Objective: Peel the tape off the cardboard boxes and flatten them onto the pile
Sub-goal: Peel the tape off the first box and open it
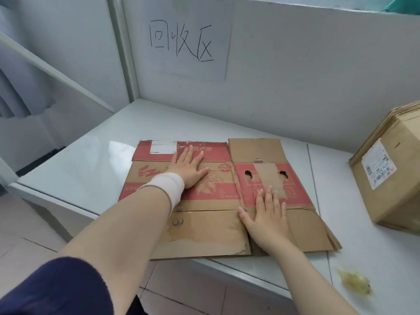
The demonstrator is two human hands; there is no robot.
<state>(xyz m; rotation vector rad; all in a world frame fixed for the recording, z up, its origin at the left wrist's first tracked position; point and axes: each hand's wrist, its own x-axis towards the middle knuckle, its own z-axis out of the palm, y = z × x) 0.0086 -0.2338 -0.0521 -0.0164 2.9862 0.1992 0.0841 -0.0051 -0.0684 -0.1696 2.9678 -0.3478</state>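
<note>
Item one: flattened cardboard box (pixel 204 226), brown with red printed panels, lying flat at centre frame on the white table (pixel 91 164), its near edge slightly past the table's front edge. Layered cardboard edges show at its lower right corner. A white label (pixel 163 147) sits on its upper left flap, and two finger holes (pixel 248 174) are cut in its right red panel. Item two: my left hand (pixel 188 169), palm down on the upper left part of the box across the fold line, fingers straight and close together, thumb out to the right, gripping nothing. A pale wristband (pixel 168 187) wraps that wrist, and a dark blue sleeve (pixel 56 289) fills the lower left corner. Item three: my right hand (pixel 268 217), palm down on the lower right part of the box, fingers straight and slightly apart, tips on the torn red panel, thumb out to the left, pressing only. Item four: a second box (pixel 391 169), still in box form and tilted, at the right edge of the frame, well apart from both hands, with a shipping label (pixel 378 165) on its facing side. Item five: a paper sign (pixel 188 44) with handwritten characters, on the wall panel at upper centre. Item six: a blurred yellowish object (pixel 354 283) at lower right; I cannot tell what it is. Item seven: tiled floor (pixel 193 289) at bottom centre.
</note>
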